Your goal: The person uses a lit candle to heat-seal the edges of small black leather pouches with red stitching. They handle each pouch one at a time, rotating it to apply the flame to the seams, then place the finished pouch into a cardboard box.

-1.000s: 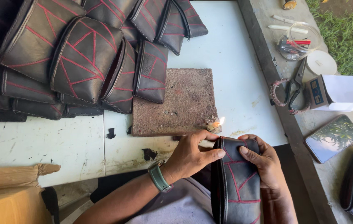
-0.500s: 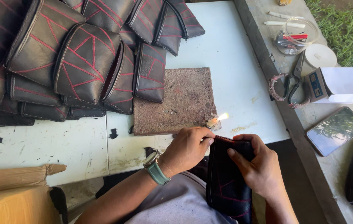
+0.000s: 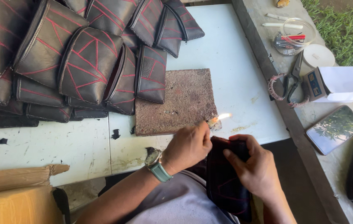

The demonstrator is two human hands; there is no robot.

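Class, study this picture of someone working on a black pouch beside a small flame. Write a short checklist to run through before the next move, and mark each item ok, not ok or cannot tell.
1. Both hands grip black pouch: left hand, right hand: ok.
2. Flame lit: ok.
3. Flame apart from pouch pile: ok.
4. Fingers clear of flame: cannot tell.
5. Scissors off the work area: ok.

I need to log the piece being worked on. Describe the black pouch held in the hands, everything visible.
The black pouch looks like leather or imitation leather, dark with thin red stitched lines across its face. It stands roughly upright at the table's near edge, over the person's lap. The left hand pinches its top left corner; the right hand has a grip on its top right edge. A small lit flame burns just above that top edge.
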